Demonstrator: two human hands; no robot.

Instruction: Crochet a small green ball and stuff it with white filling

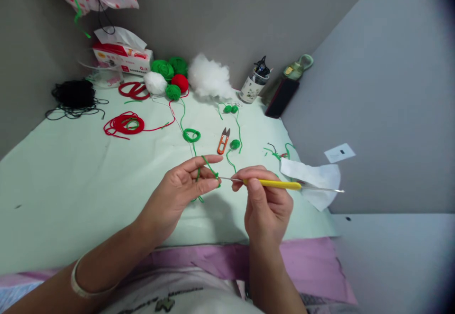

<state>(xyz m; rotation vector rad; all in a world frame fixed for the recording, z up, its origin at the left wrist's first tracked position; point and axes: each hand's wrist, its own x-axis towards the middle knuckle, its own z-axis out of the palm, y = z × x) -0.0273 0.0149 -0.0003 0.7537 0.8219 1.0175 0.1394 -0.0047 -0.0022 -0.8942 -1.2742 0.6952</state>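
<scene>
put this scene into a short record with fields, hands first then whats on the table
left hand: pinching green yarn, a strand over its index finger
right hand: holding a yellow-handled hook, thin tip at the green yarn
cutting tool: orange snips, lying on the table
yarn balls: three green, one white, one red
stuffing: white fluffy heap
containers: tissue box, pen cup

Craft corner, crochet hook [275, 183], yarn balls [162, 70]

tissue box [137, 60]: rear left | pen cup [250, 89]: rear right | dark phone [282, 98]: in front of bottle [294, 70]
</scene>
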